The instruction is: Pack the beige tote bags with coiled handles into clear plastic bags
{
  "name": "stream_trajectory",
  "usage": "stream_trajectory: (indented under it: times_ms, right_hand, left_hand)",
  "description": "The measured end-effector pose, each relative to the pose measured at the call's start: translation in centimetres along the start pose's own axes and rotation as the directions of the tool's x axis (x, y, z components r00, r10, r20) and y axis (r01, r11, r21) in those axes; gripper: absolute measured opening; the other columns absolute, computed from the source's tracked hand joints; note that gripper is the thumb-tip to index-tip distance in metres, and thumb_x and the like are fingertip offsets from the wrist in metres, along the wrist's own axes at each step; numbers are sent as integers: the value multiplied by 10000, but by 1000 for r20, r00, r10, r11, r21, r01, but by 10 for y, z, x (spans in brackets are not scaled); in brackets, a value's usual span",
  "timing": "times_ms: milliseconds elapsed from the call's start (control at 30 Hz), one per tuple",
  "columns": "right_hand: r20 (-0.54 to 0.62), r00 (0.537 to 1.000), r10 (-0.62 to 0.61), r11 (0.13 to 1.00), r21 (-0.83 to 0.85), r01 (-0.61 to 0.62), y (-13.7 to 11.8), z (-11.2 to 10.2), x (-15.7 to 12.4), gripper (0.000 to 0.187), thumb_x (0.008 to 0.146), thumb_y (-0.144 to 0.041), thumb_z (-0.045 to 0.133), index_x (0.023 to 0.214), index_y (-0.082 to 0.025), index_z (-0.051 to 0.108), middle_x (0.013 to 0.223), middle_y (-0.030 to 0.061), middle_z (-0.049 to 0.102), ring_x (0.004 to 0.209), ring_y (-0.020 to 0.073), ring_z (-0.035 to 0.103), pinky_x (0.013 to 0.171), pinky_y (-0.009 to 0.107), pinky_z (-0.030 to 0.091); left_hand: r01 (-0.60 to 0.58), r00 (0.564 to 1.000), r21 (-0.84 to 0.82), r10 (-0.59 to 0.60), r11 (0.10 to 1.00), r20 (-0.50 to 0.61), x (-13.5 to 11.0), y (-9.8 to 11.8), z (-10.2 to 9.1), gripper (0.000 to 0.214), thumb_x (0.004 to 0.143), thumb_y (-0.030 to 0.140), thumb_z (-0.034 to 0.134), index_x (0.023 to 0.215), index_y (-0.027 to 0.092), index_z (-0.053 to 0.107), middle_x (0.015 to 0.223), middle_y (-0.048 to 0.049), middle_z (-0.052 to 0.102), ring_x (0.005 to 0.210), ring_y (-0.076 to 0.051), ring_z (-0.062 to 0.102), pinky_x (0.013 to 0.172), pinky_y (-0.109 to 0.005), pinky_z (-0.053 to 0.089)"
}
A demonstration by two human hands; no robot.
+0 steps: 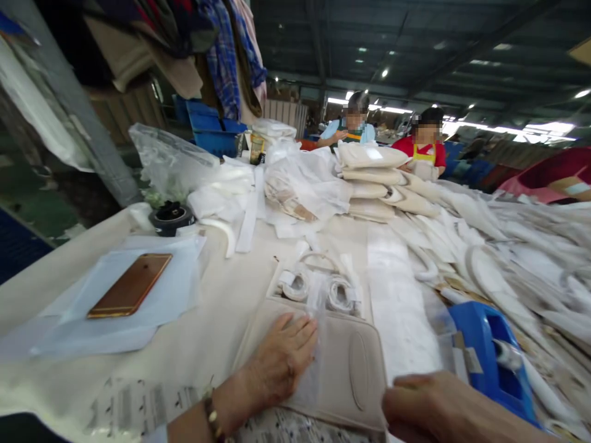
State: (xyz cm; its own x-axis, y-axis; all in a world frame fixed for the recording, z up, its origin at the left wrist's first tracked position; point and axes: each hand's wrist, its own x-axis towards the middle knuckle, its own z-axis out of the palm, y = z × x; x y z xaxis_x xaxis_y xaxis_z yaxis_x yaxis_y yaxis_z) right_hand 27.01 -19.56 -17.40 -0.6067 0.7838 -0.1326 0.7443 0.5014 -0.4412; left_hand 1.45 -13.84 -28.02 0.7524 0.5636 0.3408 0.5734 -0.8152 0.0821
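A flat beige bag lies on the table in front of me, with a curved seam on its right part. A translucent strip runs lengthwise over its middle. My left hand rests flat on the bag, fingers stretched out and their tips at the strip. Beyond the fingertips, two coiled cream straps sit side by side at the bag's far end, near a curved handle. Close to the bag's right edge, my right hand is blurred, its fingers curled in; whatever they hold is hidden.
Left of the bag, a phone lies on white sheets. A blue tape dispenser stands right, beside piled pale strips. Stacked wrapped bags, a black tape roll and two people are farther back.
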Motion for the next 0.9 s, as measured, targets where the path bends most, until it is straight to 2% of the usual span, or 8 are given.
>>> stream_trajectory:
  times_ms: [100, 167, 267, 367, 600, 667, 800, 900]
  right_hand:
    - [224, 974, -46, 933, -340, 122, -24, -24, 76, 180, 830, -152, 480, 750, -229, 621, 719, 16, 688, 646, 159, 636, 523, 252, 341]
    - [257, 965, -55, 870, -462, 173, -25, -30, 115, 181, 817, -129, 478, 777, -205, 637, 755, 39, 697, 690, 176, 646, 539, 260, 329]
    - [290, 956, -47, 803, -558, 209, -14, -28, 149, 202, 809, -119, 475, 799, -190, 664, 782, 63, 709, 730, 192, 655, 570, 258, 344]
    - [315, 948, -38, 771, -595, 229, -4, -22, 165, 213, 808, -122, 486, 814, -181, 691, 792, 88, 718, 741, 200, 659, 603, 259, 377]
    - [308, 948, 80, 841, -532, 102, 4, -20, 187, 111, 742, -205, 626, 757, -202, 736, 706, 54, 708, 714, 200, 651, 573, 243, 390]
    - [282, 952, 122, 852, -522, 46, 9, -20, 193, 96, 691, -277, 699, 738, -203, 738, 670, 37, 694, 675, 200, 642, 524, 236, 370]
    - [191, 964, 184, 854, -517, -60, 26, -22, 206, 299, 568, -393, 798, 758, -177, 721, 695, 39, 682, 669, 206, 627, 513, 237, 366]
    - [85, 974, 211, 841, -524, -137, 35, -29, 208, 319, 589, -374, 796, 811, -170, 694, 753, 45, 679, 719, 202, 622, 563, 234, 388]
  left_hand:
    - [9, 1000, -25, -9, 1000, -7, -2, 1, 2, 351, 946, 265, 376, 1245, 113, 478, 1319, -91, 532, 1226, -237, 436, 1026, -446, 275]
    - [12, 1000, -39, -13, 999, -19, -3, 1, 4, 361, 951, 278, 367, 1260, 118, 464, 1325, -79, 525, 1231, -230, 421, 1035, -443, 260]
    - [17, 1000, -46, -18, 999, -13, -4, 1, 6, 382, 959, 290, 342, 1280, 109, 441, 1340, -75, 509, 1239, -229, 404, 1042, -442, 243]
    - [14, 1000, -50, -14, 999, 0, -4, 0, 7, 400, 942, 272, 364, 1298, 97, 423, 1359, -83, 490, 1264, -239, 374, 1065, -445, 213]
    - [-5, 1000, -48, 5, 999, 12, -7, -1, 8, 453, 881, 173, 393, 1323, 76, 400, 1388, -114, 456, 1307, -254, 334, 1088, -450, 201]
    - [-3, 1000, -50, 4, 999, 22, -6, -1, 7, 454, 876, 169, 394, 1321, 78, 405, 1382, -113, 464, 1301, -255, 346, 1087, -453, 210]
    - [-1, 1000, -50, 2, 999, 26, -6, -1, 7, 452, 879, 151, 389, 1326, 85, 398, 1379, -106, 468, 1295, -245, 360, 1083, -448, 221]
    - [-8, 1000, -52, 9, 999, 19, -6, -1, 6, 417, 897, 156, 377, 1307, 91, 419, 1372, -107, 474, 1289, -244, 368, 1072, -448, 230]
